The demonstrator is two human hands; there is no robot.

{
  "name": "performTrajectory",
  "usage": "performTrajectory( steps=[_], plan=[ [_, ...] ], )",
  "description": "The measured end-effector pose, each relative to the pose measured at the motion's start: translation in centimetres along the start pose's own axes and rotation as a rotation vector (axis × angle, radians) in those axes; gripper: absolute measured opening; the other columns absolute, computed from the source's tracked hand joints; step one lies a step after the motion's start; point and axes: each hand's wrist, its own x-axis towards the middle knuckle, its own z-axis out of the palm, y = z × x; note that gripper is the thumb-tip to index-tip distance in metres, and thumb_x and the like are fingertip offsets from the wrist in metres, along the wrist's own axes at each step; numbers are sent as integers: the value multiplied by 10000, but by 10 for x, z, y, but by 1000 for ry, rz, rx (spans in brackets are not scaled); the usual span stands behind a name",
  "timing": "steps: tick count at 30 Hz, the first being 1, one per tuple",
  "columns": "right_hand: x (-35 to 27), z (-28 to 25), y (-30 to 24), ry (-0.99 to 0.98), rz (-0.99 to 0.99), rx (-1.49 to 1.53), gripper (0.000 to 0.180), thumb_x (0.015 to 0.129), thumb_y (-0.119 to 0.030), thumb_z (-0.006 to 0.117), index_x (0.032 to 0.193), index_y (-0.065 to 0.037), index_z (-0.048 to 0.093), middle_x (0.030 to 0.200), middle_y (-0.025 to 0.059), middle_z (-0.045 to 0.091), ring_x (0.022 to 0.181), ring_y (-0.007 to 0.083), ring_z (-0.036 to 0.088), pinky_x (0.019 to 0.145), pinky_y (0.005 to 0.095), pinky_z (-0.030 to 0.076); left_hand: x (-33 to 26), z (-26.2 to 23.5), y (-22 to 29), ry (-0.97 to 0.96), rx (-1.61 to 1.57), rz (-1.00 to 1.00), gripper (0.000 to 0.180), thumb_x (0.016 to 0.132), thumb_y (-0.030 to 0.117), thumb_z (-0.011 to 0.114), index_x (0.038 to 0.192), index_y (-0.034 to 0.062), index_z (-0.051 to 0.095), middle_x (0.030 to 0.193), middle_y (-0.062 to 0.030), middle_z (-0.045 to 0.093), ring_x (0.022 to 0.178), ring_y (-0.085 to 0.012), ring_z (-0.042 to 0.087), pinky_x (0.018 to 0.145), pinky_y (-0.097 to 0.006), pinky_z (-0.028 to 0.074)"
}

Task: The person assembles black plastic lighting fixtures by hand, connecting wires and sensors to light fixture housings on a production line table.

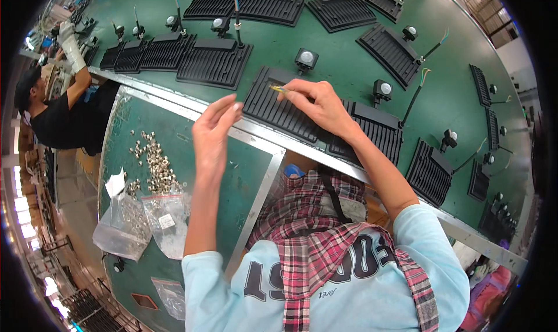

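Observation:
My right hand (319, 104) pinches the bare-ended coloured wires (277, 88) of a cable between thumb and fingers. It is above a black finned floodlight housing (273, 108) lying at the table's near edge. A sensor with a white dome (306, 59) sticks out from the far side of this housing. My left hand (216, 133) hovers at the left end of the same housing, fingers stretched and apart, holding nothing. Just right of my right hand lies another finned housing (378, 128), with its own sensor (382, 90) and a black cable (414, 104) standing up.
More floodlight housings (215, 63) with sensors and upright cables stand across the green table (337, 53). On the lower side table are a heap of small metal nuts (157, 164) and clear plastic bags (125, 227). A metal rail (261, 133) edges the table. A co-worker (64, 108) works at far left.

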Motion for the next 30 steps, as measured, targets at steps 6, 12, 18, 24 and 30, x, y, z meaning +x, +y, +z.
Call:
performTrajectory(
  steps=[6, 12, 18, 24, 30],
  plan=[
    [-1, 4, 7, 10, -113, 11, 174, 931, -162, 584, 913, -36, 703, 638, 46, 577, 511, 100, 426, 492, 292, 335, 27, 31, -26, -173, -275, -17, 267, 953, 47, 622, 1194, -67, 610, 1083, -131, 675, 963, -151, 646, 924, -282, 537],
    [-1, 2, 1, 9, -55, -58, 165, 912, -153, 594, 907, -33, 707, 662, 67, 622, 518, 110, 469, 498, 291, 365, 25, 40, -36, -217, -284, 32, 224, 930, 54, 659, 1129, -48, 640, 1037, -115, 683, 923, -150, 649, 891, -280, 527],
    [0, 6, 6, 52, -98, -22, 168, 906, -175, 596, 922, -65, 721, 685, 75, 665, 532, 173, 559, 526, 307, 417, 23, 46, -35, -216, -235, 61, 217, 907, 66, 696, 1086, -47, 647, 981, -104, 680, 892, -148, 643, 855, -272, 512],
    [0, 4, 3, 17, -85, -41, 161, 908, -129, 599, 950, -16, 706, 749, 86, 690, 585, 149, 585, 568, 285, 449, 21, 50, -42, -226, -289, 72, 203, 907, 65, 695, 1067, -48, 643, 947, -91, 672, 867, -146, 642, 840, -271, 511],
    [1, 8, 8, 68, -214, -9, 164, 911, -175, 607, 944, -33, 682, 779, 171, 675, 652, 313, 646, 582, 376, 467, 21, 54, -37, -244, -122, 101, 157, 908, 39, 668, 1045, -38, 659, 956, -51, 665, 882, -98, 614, 820, -246, 491]
  ],
)
